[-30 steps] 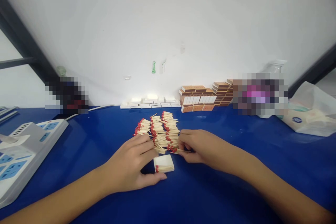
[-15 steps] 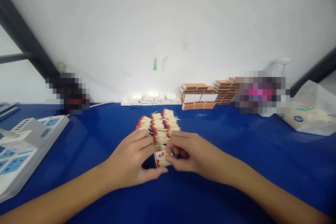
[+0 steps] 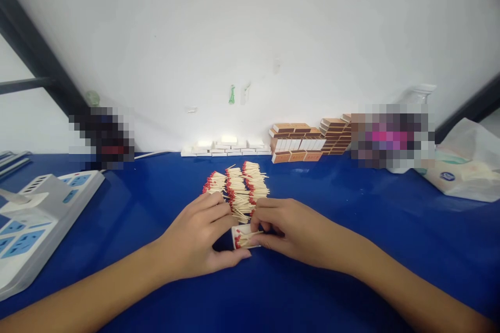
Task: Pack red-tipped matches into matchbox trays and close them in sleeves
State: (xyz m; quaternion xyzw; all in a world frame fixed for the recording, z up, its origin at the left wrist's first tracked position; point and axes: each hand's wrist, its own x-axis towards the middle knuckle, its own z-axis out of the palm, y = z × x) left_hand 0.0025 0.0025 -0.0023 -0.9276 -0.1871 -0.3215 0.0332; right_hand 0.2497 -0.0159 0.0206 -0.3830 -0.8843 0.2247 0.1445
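Note:
A small white matchbox tray (image 3: pixel 235 240) lies on the blue table between my hands, with red-tipped matches (image 3: pixel 242 241) inside it. My left hand (image 3: pixel 205 231) curves around the tray's left end, fingers at its far side and thumb along its near side. Over the right part of the tray, my right hand (image 3: pixel 279 226) pinches matches between thumb and fingers; its fingertips hide part of the contents. Just beyond the tray, loose matches (image 3: pixel 238 184) lie in three rough columns, most red heads to the left. My hands partly cover the nearest ones.
White trays (image 3: pixel 230 145) are stacked along the wall. Right of them stand piles of brown matchboxes (image 3: pixel 297 143). A power strip (image 3: pixel 74 213) lies at the left, a tissue pack (image 3: pixel 461 171) at the right. Blurred items stand near both back corners.
My right hand has lowered matches into the tray, and its fingertips now sit further right and lower. My left hand stays at the tray. The view has shifted slightly.

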